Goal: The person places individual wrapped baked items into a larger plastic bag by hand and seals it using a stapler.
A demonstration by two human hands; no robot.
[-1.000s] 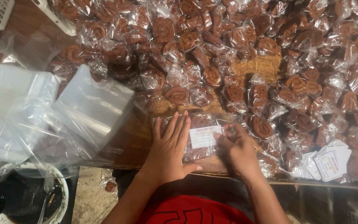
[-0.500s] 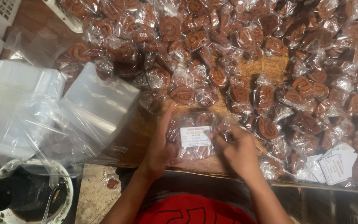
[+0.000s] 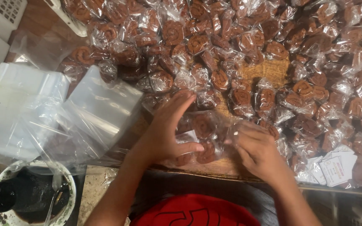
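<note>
2 bare hands met at the near edge of the wooden table (image 3: 269, 69), around 1 clear packet of brown spiral cookies (image 3: 202, 138). Left hand (image 3: 166, 132) cupped the packet's left side, thumb pressed under it, fingers (image 3: 181, 104) spread and raised over the top. Right hand (image 3: 258, 148) pinched the packet's right end between fingertips (image 3: 239, 127) and thumb. Both grips closed on the plastic, not released. At least 3 spiral rounds visible inside the wrap, 1 at top centre, 2 lower down beside the left thumb. Packet held just above the table edge, directly ahead of the red shirt (image 3: 193, 213).

Dozens of similar wrapped cookies (image 3: 214, 46) heaped across the table beyond the hands, covering most of it, bare wood showing only in 1 patch near the middle. Stack of empty clear bags (image 3: 99, 111) lay left of the left forearm, overlapping white plastic containers (image 3: 21, 100). White bowl with dark contents (image 3: 34, 196) sat at lower left, a spoon (image 3: 55, 201) resting in it. Small white printed cards (image 3: 336, 165) lay at right, near the right wrist but apart from it. White slotted basket (image 3: 5, 10) at top left corner.
</note>
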